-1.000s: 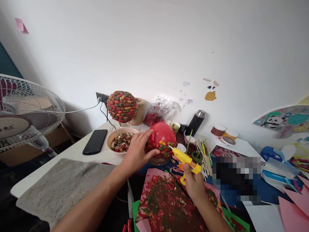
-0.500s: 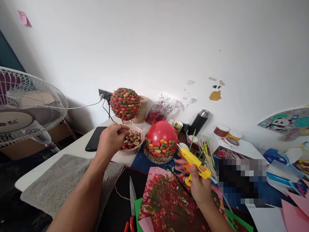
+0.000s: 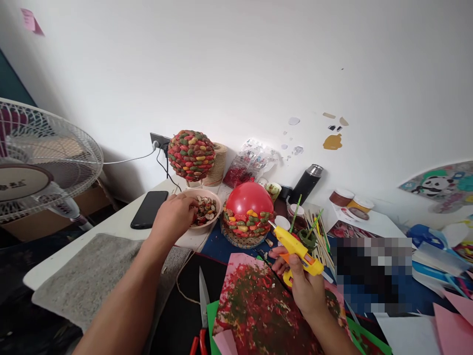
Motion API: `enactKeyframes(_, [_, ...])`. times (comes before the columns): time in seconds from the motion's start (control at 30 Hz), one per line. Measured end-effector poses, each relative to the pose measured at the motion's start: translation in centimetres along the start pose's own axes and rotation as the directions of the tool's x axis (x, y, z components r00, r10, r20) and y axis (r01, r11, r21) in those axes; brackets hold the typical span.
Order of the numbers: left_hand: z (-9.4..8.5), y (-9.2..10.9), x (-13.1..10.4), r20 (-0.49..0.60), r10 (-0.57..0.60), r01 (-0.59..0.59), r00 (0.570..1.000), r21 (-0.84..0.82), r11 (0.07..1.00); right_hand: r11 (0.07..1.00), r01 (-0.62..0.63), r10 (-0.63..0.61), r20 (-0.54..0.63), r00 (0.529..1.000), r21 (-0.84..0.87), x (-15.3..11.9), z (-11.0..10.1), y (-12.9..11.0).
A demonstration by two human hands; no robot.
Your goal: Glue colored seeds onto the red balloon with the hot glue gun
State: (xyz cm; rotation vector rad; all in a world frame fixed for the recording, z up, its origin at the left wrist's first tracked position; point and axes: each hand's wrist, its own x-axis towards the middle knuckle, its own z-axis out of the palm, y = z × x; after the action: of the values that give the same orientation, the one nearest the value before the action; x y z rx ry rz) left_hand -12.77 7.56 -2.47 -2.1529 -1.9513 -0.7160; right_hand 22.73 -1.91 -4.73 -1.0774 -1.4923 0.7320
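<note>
My left hand [image 3: 175, 215] reaches over the rim of a pale pink bowl [image 3: 218, 199], its fingers curled down into painted peanut shells [image 3: 206, 211]. Its fingertips are hidden, so whatever they pinch does not show. My right hand [image 3: 308, 288] grips a yellow hot glue gun [image 3: 300, 250], nozzle pointing up and left, close to the right side of a red balloon [image 3: 248, 198]. Rows of red, green and yellow peanut shells [image 3: 242, 224] cover the balloon's lower part. It rests on a round woven base [image 3: 242, 241].
A shell-covered ball [image 3: 191, 156] stands behind the bowl, near a twine roll [image 3: 218, 165]. Scissors [image 3: 202, 308] and a paint-smeared pink sheet [image 3: 266, 310] lie in front. A black phone [image 3: 150, 209] is at left, beyond a grey cloth [image 3: 99, 273]. A fan [image 3: 44, 167] stands far left.
My left hand has lowered from above the bowl, its fingers now down among the shells. The glue gun stays in my right hand beside the balloon. The view has shifted slightly.
</note>
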Motion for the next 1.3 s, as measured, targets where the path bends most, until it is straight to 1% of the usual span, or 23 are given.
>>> enactKeyframes(0.1, [0.2, 0.7, 0.5, 0.027, -0.009, 0.008, 1.000, 0.042, 0.999, 1.000, -0.002, 0.002, 0.037, 0.999, 0.007, -0.1, 0.0, 0.3])
enactKeyframes(0.23, [0.1, 1.5, 1.5, 0.078, -0.067, 0.058, 0.995, 0.110, 0.992, 1.000, -0.001, 0.000, 0.070, 0.998, 0.018, -0.3, 0.2, 0.6])
enactKeyframes(0.37, [-0.4, 2.2, 2.3, 0.152, -0.118, 0.093, 0.981, 0.164, 0.982, 0.998, 0.066, -0.064, 0.098, 0.993, -0.013, -0.6, 0.3, 0.8])
enactKeyframes(0.53, [-1.0, 2.9, 3.6, 0.237, -0.155, 0.097, 0.959, 0.240, 0.966, 0.983, 0.171, -0.161, 0.135, 0.978, -0.070, -0.8, 0.1, 0.6])
enactKeyframes(0.63, [-1.3, 3.0, 4.7, 0.263, -0.183, 0.103, 0.947, 0.292, 0.951, 0.977, 0.201, -0.192, 0.127, 0.973, -0.068, -0.6, 0.0, 0.3])
enactKeyframes(0.73, [-1.3, 3.2, 5.4, 0.293, -0.199, 0.100, 0.935, 0.320, 0.942, 0.977, 0.201, -0.193, 0.116, 0.974, -0.069, -0.4, -0.1, -0.2])
enactKeyframes(0.9, [-0.8, 3.4, 5.2, 0.341, -0.199, 0.080, 0.919, 0.333, 0.940, 0.978, 0.200, -0.190, 0.141, 0.972, -0.064, -0.3, 0.0, -0.9])
enactKeyframes(1.07, [-0.3, 3.4, 4.9, 0.349, -0.207, 0.086, 0.914, 0.332, 0.939, 0.967, 0.226, -0.203, 0.184, 0.962, -0.119, -0.3, -0.1, -1.3])
enactKeyframes(1.3, [-0.5, 3.6, 4.8, 0.349, -0.184, 0.068, 0.919, 0.319, 0.945, 0.944, 0.283, -0.246, 0.208, 0.947, -0.168, -0.1, 0.0, -1.5])
